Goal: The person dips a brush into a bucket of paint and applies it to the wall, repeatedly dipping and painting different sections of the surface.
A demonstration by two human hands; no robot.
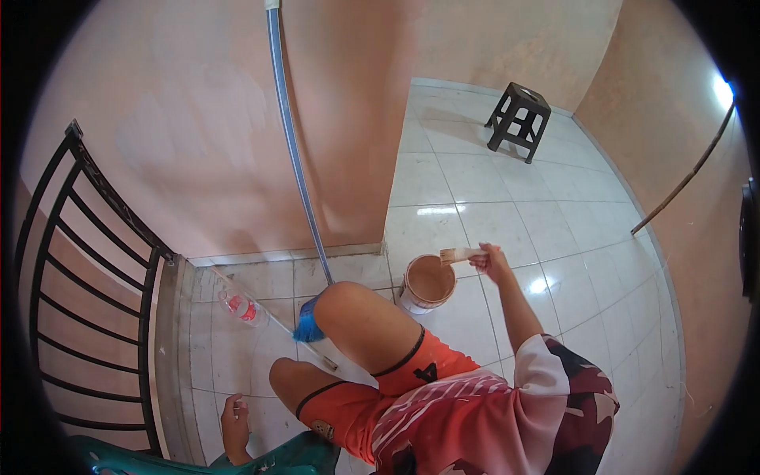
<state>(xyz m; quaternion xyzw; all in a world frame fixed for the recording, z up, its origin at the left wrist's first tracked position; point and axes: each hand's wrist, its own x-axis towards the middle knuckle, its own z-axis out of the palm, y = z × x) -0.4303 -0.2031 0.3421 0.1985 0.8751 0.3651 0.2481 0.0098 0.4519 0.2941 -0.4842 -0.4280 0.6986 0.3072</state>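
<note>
My right hand (494,263) is closed round the handle of a paintbrush (457,255). Its bristles point left, over the right rim of a paint bucket (406,299) that stands on the floor in front of my knees. Pinkish-brown paint (429,279) shows inside the bucket, close to the wall's colour. Low on the left, my left hand (235,412) hangs beside a green plastic chair (277,457). Its fingers are loosely bent and a little apart, with nothing visible in them.
A blue-bristled broom (307,321) leans against the wall corner (340,158). Near it lie a plastic bottle with a red label (241,307) and a thin pole (297,339). Black railing (99,293) borders the left. A dark stool (522,115) and a leaning stick (689,178) stand farther off.
</note>
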